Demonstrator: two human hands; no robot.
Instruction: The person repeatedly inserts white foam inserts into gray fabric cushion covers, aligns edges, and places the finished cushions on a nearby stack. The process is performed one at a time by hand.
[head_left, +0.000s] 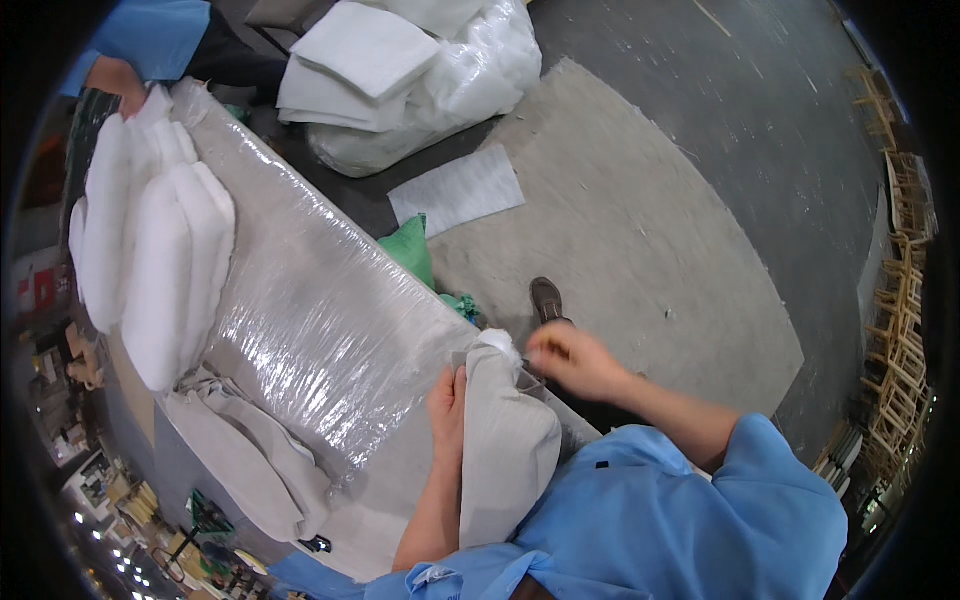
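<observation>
A beige fabric cover (pixel 508 425), plump with filling, lies against my body at the table's near right corner. White fluffy stuffing (pixel 500 345) pokes out of its far end. My left hand (pixel 447 405) grips the cover's left edge, thumb on top and fingers hidden by the cloth. Just right of the stuffing is my right hand (pixel 568 358), its fingers curled and smeared by motion. Whether anything is between those fingers I cannot make out.
Plastic film covers the table (pixel 300 290). White padded pieces (pixel 165 250) are stacked at its far left, near a co-worker's hand (pixel 118 82). Beige covers (pixel 250 450) lie nearer. Beyond stand a bagged white bundle (pixel 480 70) and a green sack (pixel 410 250). Wooden frames (pixel 900 340) line the right.
</observation>
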